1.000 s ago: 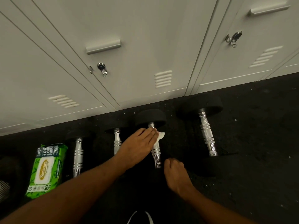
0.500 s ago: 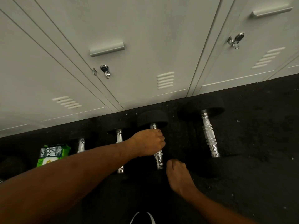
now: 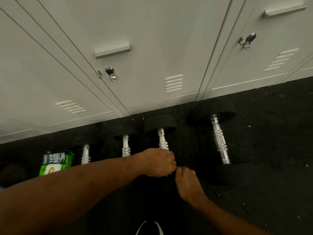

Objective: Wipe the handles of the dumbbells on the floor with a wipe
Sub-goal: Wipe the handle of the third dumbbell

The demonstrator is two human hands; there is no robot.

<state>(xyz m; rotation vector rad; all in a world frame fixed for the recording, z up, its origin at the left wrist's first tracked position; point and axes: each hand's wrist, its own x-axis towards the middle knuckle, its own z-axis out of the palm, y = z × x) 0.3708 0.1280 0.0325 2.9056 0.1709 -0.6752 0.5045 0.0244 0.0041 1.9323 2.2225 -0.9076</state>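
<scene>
Left of the dumbbell handle [image 3: 163, 143] gripped by both hands [image 3: 174, 168], a green pack [image 3: 56, 162] reads "FAVORI 100 BAMB FIBER".

Our left hand [image 3: 159, 162]: forearm bare, reaching in from lower left, crossing frame diagonally; knuckles up, fingers curled down into closed grip, palm hidden. Our right hand [image 3: 187, 181]: forearm bare, entering from lower right; back of hand up, fingers bent downward, fingertips hidden. Our two hands: side by side, touching at knuckles near centre.
</scene>
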